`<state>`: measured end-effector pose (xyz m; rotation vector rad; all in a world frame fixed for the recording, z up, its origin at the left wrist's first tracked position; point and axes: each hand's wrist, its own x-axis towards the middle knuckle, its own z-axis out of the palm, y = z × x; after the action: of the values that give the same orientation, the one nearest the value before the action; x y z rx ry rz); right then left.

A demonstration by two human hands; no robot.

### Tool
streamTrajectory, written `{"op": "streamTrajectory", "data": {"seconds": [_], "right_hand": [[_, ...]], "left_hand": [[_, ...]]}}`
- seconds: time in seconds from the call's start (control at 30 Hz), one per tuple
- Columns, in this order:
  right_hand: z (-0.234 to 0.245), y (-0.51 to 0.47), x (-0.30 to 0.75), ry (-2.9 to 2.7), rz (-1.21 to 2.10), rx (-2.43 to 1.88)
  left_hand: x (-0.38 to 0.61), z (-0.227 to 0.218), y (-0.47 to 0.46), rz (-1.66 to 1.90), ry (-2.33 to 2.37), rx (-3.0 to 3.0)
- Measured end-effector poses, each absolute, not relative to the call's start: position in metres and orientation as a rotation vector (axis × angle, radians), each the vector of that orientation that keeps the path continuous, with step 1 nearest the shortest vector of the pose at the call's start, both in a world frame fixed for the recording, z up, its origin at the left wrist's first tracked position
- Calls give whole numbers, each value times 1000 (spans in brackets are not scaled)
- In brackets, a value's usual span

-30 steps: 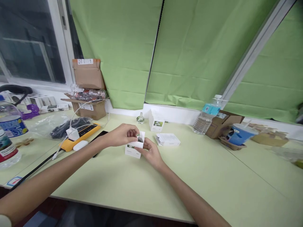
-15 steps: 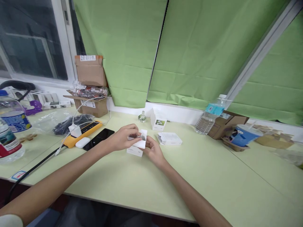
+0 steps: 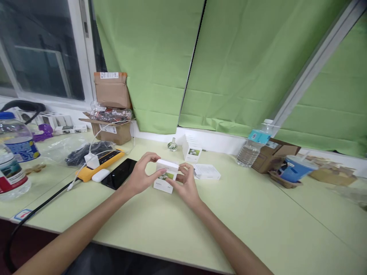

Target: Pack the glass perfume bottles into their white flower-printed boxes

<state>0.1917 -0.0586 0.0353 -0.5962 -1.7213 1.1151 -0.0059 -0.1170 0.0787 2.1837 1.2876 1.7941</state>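
A small white carton [image 3: 165,176] with a green picture on its front stands on the pale green table [image 3: 258,214], its top flap folded down. My left hand [image 3: 142,176] grips its left side, thumb against the front. My right hand [image 3: 185,182] holds the right side with fingers curled round it. Behind them stand a small glass perfume bottle [image 3: 172,145], another upright white carton [image 3: 191,151] and a flat white carton [image 3: 207,172].
To the left lie a black phone [image 3: 119,173], a white earbud case [image 3: 99,175] and a yellow power strip [image 3: 100,160] with charger. Cardboard boxes [image 3: 110,110] stand by the window. Water bottles [image 3: 252,145] and a blue cup [image 3: 294,169] sit at right; more bottles [image 3: 13,152] at far left.
The carton's top flap stood open a second ago while my left fingers put something small in; now the flap is down and both hands hold the carton's sides.
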Motion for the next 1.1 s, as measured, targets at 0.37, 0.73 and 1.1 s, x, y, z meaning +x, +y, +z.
{"op": "streamTrajectory", "data": {"seconds": [0.37,0.73,1.1], "right_hand": [[37,-62,197,-1811,936,-524],[41,-69,196,-1757,1020,-536],[50,-72,191,-1768,884,-493]], "left_hand": [[-5,67,-128,1835,1209,2201],[-9,58,-128,1796,1250,2092],[2,52,-121,1845,1244,2014]]}}
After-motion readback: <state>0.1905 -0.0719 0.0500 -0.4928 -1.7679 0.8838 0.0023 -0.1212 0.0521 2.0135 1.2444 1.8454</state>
